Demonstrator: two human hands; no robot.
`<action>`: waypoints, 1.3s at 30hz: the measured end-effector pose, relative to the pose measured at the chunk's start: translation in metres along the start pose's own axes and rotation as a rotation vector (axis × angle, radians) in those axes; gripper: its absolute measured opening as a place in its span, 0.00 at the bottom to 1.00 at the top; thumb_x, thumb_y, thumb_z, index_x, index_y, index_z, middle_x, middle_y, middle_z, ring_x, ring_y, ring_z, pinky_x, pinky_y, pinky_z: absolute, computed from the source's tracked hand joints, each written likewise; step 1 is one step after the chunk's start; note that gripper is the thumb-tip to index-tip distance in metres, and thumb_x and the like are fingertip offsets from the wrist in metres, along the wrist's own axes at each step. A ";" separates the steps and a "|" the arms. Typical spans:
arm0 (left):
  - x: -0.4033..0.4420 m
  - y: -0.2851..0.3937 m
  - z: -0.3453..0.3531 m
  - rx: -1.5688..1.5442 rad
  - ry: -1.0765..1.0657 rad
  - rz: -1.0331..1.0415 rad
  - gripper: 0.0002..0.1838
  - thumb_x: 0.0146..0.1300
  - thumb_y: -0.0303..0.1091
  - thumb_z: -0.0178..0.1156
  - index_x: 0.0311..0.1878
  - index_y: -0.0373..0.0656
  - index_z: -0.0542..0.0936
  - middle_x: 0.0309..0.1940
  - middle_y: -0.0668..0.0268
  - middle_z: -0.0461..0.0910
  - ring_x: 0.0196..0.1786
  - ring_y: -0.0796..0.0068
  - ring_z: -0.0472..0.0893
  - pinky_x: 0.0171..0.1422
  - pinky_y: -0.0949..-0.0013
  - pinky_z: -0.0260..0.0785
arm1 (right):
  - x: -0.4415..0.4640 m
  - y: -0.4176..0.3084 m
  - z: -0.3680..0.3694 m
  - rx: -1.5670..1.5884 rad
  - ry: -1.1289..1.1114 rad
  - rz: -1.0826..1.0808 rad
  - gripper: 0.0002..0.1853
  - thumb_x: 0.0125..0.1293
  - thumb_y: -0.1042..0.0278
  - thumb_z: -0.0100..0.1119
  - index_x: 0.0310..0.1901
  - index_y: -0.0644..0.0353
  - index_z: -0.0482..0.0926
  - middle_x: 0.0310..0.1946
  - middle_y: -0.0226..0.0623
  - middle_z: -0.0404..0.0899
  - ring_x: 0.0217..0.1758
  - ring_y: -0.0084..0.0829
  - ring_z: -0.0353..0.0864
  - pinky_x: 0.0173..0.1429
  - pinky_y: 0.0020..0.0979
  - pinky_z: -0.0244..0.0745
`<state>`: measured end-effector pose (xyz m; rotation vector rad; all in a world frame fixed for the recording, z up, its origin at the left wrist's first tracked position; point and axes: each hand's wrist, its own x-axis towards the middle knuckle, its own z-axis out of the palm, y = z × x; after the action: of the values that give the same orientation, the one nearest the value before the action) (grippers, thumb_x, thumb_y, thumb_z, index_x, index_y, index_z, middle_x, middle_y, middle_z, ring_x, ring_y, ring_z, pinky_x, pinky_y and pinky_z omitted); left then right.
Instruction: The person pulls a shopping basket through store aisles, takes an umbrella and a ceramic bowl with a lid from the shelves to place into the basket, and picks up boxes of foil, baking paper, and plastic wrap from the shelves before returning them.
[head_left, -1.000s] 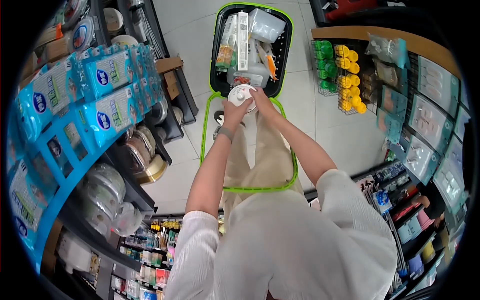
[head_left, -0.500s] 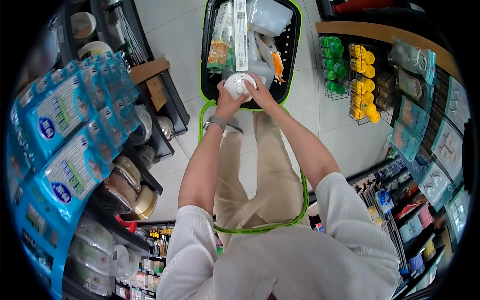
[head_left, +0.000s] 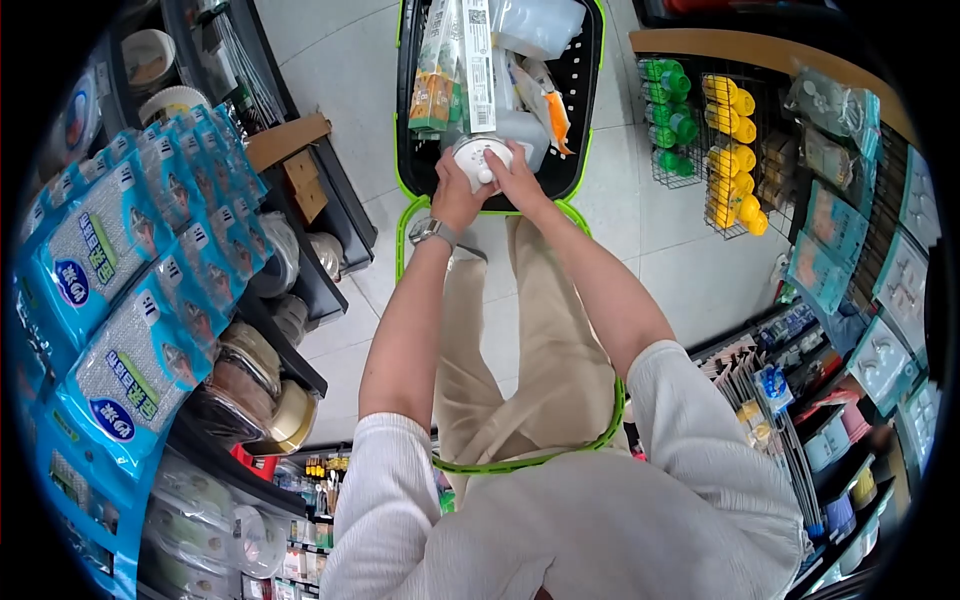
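Note:
A round white lid-like item with a knob (head_left: pixel 470 160) is held between both hands over the near end of a black basket with a green rim (head_left: pixel 584 170). My left hand (head_left: pixel 456 198) grips its left side, a watch on the wrist. On the right side my right hand (head_left: pixel 520 182) holds it, fingers near the knob. Inside the basket lie a long white box (head_left: pixel 479 70), a green and orange package (head_left: pixel 436 80), a clear plastic container (head_left: pixel 540 28) and an orange and white packet (head_left: pixel 556 115). The item's underside is hidden.
Blue packs (head_left: pixel 130 370) hang on the left beside dark shelves with bowls. A wire rack of yellow bottles (head_left: pixel 738 165) and green bottles (head_left: pixel 668 115) stands on the right, near hanging packaged goods (head_left: pixel 880 365). The basket's green handle (head_left: pixel 530 462) loops around the legs.
The basket appears larger and higher in view, and its handle has dropped lower toward the waist. Both hands have kept hold of the white item, which has tilted, its knob now facing right.

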<state>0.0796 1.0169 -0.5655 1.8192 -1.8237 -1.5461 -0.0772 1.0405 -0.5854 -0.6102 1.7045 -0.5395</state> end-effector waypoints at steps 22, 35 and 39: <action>-0.366 0.167 -0.199 0.435 -0.456 0.232 0.19 0.61 0.47 0.73 0.29 0.40 0.82 0.26 0.57 0.81 0.37 0.52 0.79 0.51 0.54 0.70 | -0.312 -0.084 -0.099 -0.370 -0.288 -0.047 0.17 0.70 0.56 0.61 0.34 0.65 0.81 0.28 0.49 0.81 0.36 0.47 0.83 0.44 0.46 0.76; -0.341 0.206 -0.227 0.228 -0.226 0.412 0.21 0.56 0.47 0.77 0.24 0.38 0.81 0.20 0.58 0.76 0.30 0.54 0.75 0.48 0.58 0.67 | -0.415 -0.140 -0.148 -0.736 -0.274 -0.402 0.26 0.80 0.51 0.48 0.30 0.61 0.83 0.21 0.50 0.79 0.29 0.55 0.79 0.40 0.51 0.73; -0.336 0.213 -0.222 0.254 -0.238 0.414 0.23 0.57 0.50 0.76 0.25 0.38 0.82 0.19 0.58 0.77 0.29 0.52 0.76 0.46 0.56 0.67 | -0.411 -0.138 -0.154 -0.784 -0.211 -0.432 0.31 0.80 0.48 0.47 0.22 0.60 0.82 0.18 0.51 0.76 0.28 0.57 0.78 0.38 0.52 0.72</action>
<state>0.1828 1.1118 -0.1322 1.2580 -2.4126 -1.4718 -0.1398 1.2095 -0.1622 -1.5615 1.5520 -0.0645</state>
